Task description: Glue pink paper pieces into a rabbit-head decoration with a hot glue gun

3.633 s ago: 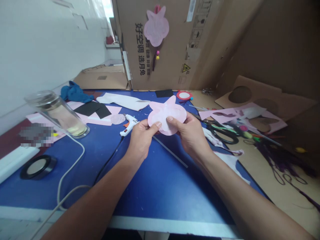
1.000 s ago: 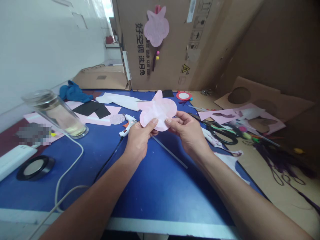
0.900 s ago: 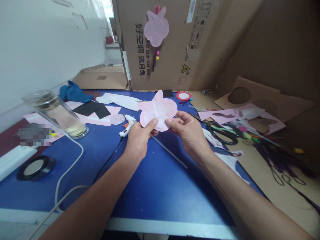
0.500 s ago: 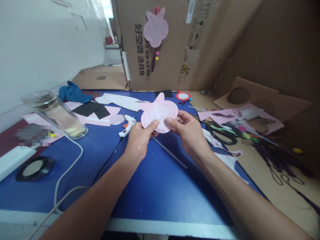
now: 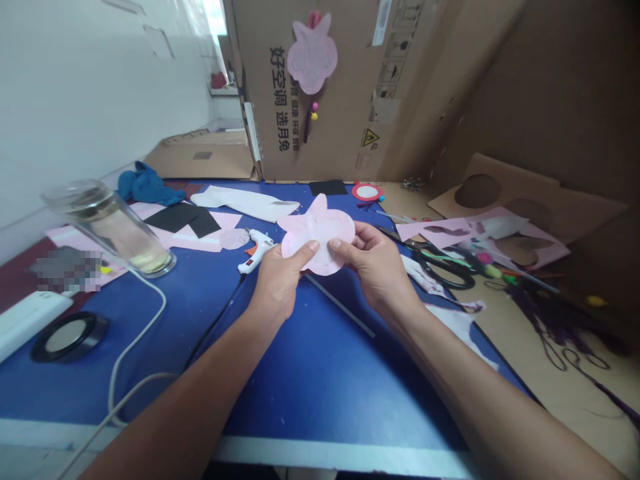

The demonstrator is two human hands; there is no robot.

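Note:
I hold a pink rabbit-shaped paper cutout [image 5: 320,230] above the blue table [image 5: 320,373] with both hands. My left hand [image 5: 277,280] pinches its lower left edge, thumb on top. My right hand [image 5: 375,263] pinches its lower right edge the same way. The cutout's ears point away from me. A white glue gun [image 5: 256,248] lies just left of my left hand, and a thin grey stick [image 5: 343,308] runs under my hands.
A glass jar [image 5: 113,230] stands at the left, with a black tape roll [image 5: 67,333] and white cable [image 5: 135,347] near it. Black scissors [image 5: 445,267], pink paper scraps [image 5: 475,230] and cardboard lie at the right. A cardboard box [image 5: 340,87] bearing a similar pink cutout stands behind.
The pink cutout has turned in my fingers and dropped slightly lower and flatter; both hands keep their pinch on its lower edge.

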